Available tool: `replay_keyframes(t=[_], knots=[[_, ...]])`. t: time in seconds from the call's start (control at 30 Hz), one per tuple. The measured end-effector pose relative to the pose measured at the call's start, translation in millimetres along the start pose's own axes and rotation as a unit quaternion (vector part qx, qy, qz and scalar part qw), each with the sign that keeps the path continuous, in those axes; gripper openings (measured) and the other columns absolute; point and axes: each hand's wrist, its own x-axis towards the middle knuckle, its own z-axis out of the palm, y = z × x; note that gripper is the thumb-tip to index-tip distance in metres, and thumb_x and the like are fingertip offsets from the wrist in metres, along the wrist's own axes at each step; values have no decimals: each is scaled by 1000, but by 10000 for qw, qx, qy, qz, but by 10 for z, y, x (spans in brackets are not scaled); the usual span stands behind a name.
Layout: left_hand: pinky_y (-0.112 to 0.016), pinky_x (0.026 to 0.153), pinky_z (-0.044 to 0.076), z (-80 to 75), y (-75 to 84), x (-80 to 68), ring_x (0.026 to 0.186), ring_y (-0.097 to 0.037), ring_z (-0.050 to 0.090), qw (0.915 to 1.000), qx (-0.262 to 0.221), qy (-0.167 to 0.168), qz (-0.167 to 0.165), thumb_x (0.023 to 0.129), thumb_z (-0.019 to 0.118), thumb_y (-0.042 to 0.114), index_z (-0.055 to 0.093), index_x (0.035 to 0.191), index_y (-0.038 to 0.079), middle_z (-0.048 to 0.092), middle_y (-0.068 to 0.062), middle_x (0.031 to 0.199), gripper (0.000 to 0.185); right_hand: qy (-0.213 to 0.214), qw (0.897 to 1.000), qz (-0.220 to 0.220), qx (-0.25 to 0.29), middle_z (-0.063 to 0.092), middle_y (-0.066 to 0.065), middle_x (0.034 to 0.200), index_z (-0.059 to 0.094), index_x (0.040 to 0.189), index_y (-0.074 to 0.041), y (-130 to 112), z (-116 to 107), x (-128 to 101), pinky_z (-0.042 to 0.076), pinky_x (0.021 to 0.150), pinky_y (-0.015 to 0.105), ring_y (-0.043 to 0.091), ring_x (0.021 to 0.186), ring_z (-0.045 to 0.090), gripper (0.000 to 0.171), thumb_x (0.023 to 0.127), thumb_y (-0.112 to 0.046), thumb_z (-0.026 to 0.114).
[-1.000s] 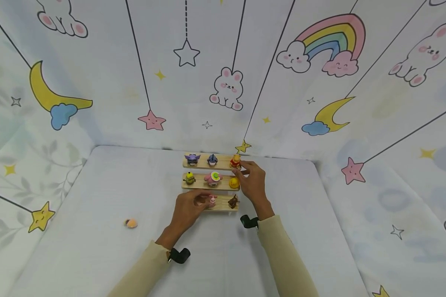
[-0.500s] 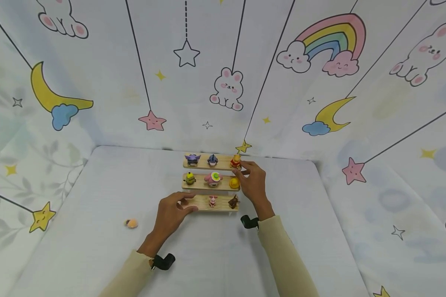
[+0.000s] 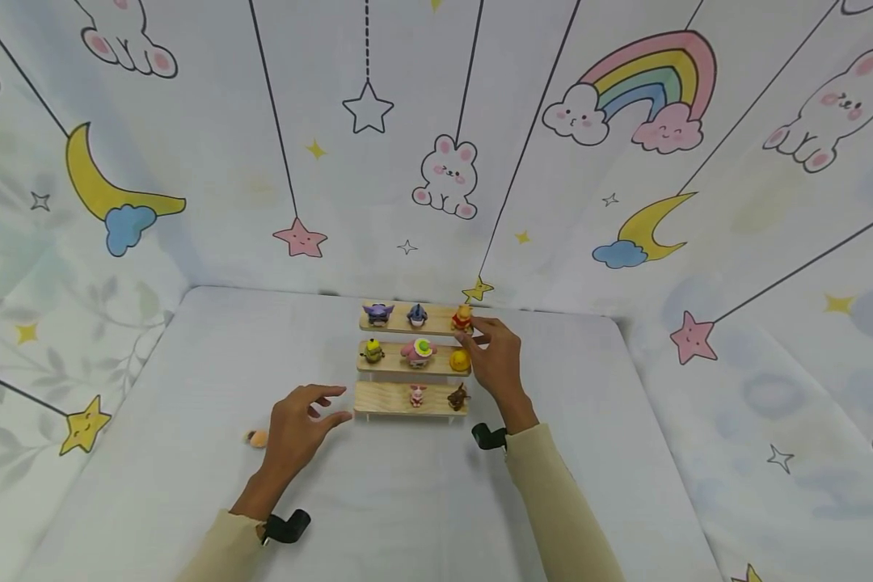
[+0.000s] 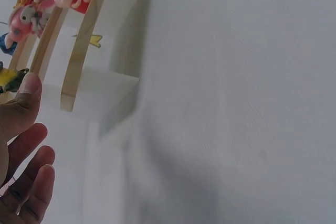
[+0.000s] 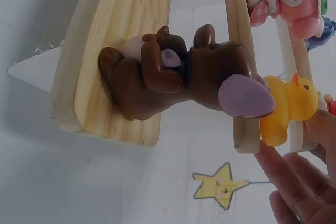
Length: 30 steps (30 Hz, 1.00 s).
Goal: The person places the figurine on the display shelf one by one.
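The left hand (image 3: 296, 426) hovers open, fingers spread, between the small orange toy (image 3: 257, 438) and the wooden stepped shelf (image 3: 378, 399). The right hand (image 3: 496, 361) rests with relaxed fingers against the shelf's right end, beside the yellow duck (image 3: 459, 360).

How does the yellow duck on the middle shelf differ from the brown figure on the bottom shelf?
The yellow duck is plain bright yellow with an orange beak, while the brown figure is dark brown with a purple ear. The duck stands on the middle shelf beside the right hand; the brown figure stands lower, on the bottom shelf, untouched. Both stand at their shelf's right end.
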Motion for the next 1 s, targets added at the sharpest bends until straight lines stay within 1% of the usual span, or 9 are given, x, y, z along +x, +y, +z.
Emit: replay_keyframes(t=[0.27, 0.5, 0.6, 0.7, 0.8, 0.87, 1.0], knots=[[-37, 70, 59, -209, -152, -121, 89, -21, 71, 9989, 391, 144, -208, 70, 100, 11, 81, 118, 17, 80, -4, 104, 52, 6, 10000, -37, -22, 72, 14, 134, 70, 140, -7, 2, -2, -2, 64, 89, 46, 31, 100, 79, 51, 99, -37, 76], [-39, 70, 60, -410, -305, -235, 86, -28, 71, 9968, 655, 289, -348, 68, 100, 7, 82, 116, 14, 80, -10, 101, 52, 14, 10000, -33, -27, 72, 13, 134, 70, 140, -7, -5, -1, -3, 63, 90, 45, 31, 100, 78, 51, 99, -36, 77], [-37, 69, 59, -505, -379, -289, 85, -29, 70, 9956, 772, 372, -384, 67, 100, 6, 82, 115, 13, 80, -11, 97, 52, 8, 10000, -31, -12, 72, 13, 134, 70, 140, -7, -6, -3, -7, 63, 89, 45, 31, 100, 78, 50, 99, -36, 77], [-30, 68, 53, -593, -445, -344, 85, -29, 68, 9942, 845, 471, -472, 66, 101, 6, 82, 113, 12, 79, -11, 95, 51, 9, 10000, -70, -3, 72, 14, 134, 70, 140, -7, -8, -6, -7, 63, 90, 47, 31, 100, 78, 51, 99, -35, 77], [-26, 70, 45, -656, -503, -395, 86, -27, 65, 9931, 903, 541, -520, 65, 101, 6, 82, 112, 12, 79, -11, 94, 51, 21, 9999, -116, 35, 72, 15, 134, 69, 140, -6, -11, -8, -5, 63, 90, 50, 33, 99, 78, 51, 98, -33, 77], [-26, 70, 41, -684, -539, -426, 87, -26, 63, 9924, 977, 547, -504, 65, 101, 8, 82, 112, 12, 79, -12, 94, 51, 34, 9999, -130, 53, 72, 15, 134, 69, 140, -6, -13, -11, -5, 63, 90, 50, 33, 99, 78, 51, 98, -33, 78], [-29, 67, 40, -722, -593, -482, 85, -25, 61, 9913, 1128, 516, -436, 63, 101, 8, 82, 111, 10, 79, -12, 93, 52, 10, 9999, -94, 32, 72, 15, 134, 69, 141, -7, -12, -11, -9, 63, 90, 48, 32, 99, 78, 51, 98, -33, 77]])
